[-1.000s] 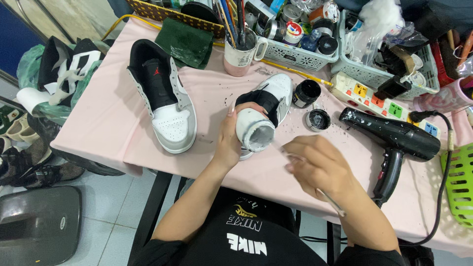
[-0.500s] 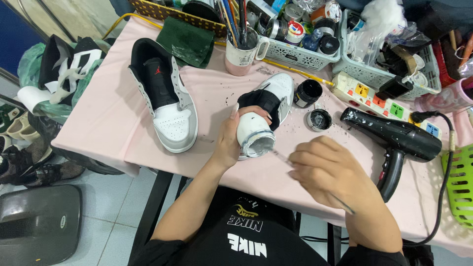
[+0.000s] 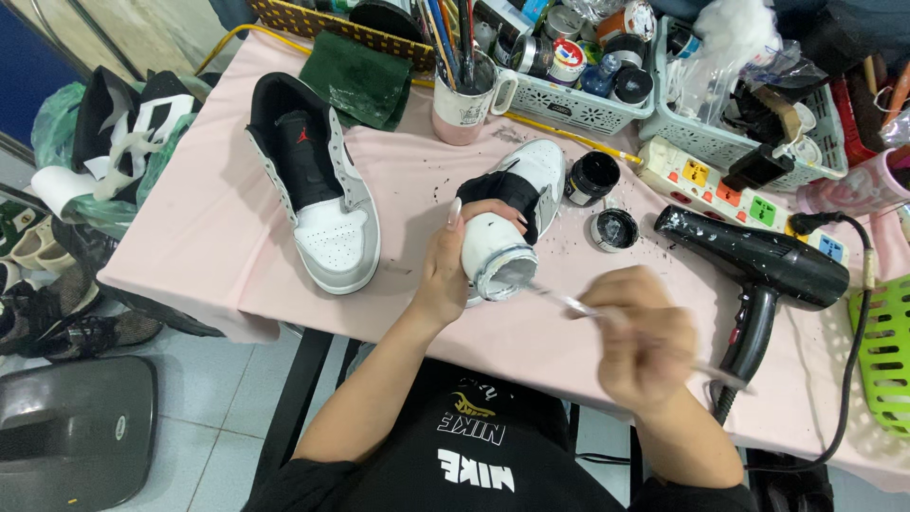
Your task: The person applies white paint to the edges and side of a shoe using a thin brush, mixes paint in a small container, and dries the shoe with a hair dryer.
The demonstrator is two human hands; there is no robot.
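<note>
My left hand (image 3: pixel 444 270) grips a grey, white and black sneaker (image 3: pixel 512 213) around its toe end, which points toward me above the pink table (image 3: pixel 237 256). My right hand (image 3: pixel 645 346), blurred by motion, holds a thin paintbrush (image 3: pixel 569 301) whose tip touches the sole edge at the toe. An open black paint jar (image 3: pixel 593 176) and its lid (image 3: pixel 614 228) sit just right of the shoe. The matching sneaker (image 3: pixel 318 190) lies on the table to the left.
A black hair dryer (image 3: pixel 758 270) lies at right beside a white power strip (image 3: pixel 730 185). A mug of brushes (image 3: pixel 464 90), a green cloth (image 3: pixel 358 76) and two baskets of paint pots (image 3: pixel 569 71) line the far edge. Shoes and bags crowd the floor at left.
My right hand has shifted right and down along the table edge, drawing the brush across the toe. The left hand and the shoe have stayed nearly still.
</note>
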